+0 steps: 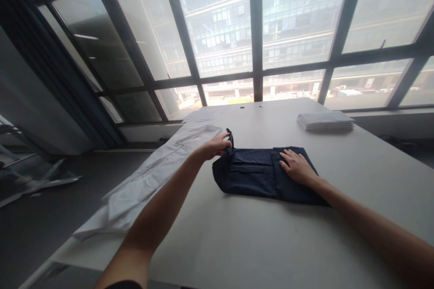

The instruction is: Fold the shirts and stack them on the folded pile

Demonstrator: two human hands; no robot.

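Both forearms are being cut off by the near edge of the picture, and the near left corner of the counter (pixel 237 244) is being lost there too. The fingertips of the left hand (pixel 214 146) are being hidden partly by the cloth that is being pinched, so the exact grip is hard to make out; a raised corner of the dark navy garment (pixel 257 174) is being grasped between thumb and fingers at its far left end. The right hand (pixel 297 166) is being laid flat and released, palm down, on the right part of the same garment, nothing being clenched. The garment is being kept folded near the middle of the counter, a pocket flap being shown on its upper face.

A long white cloth (pixel 149 180) is being draped along the left edge of the counter, its near end hanging just over that edge. A folded white stack (pixel 325 122) is being kept at the far right, well apart from the garment. Bare counter is being left open near the person and to the right of the garment. Beyond the far edge, large windows (pixel 257 31) are being filled by a hazy building, whose details are hard to tell
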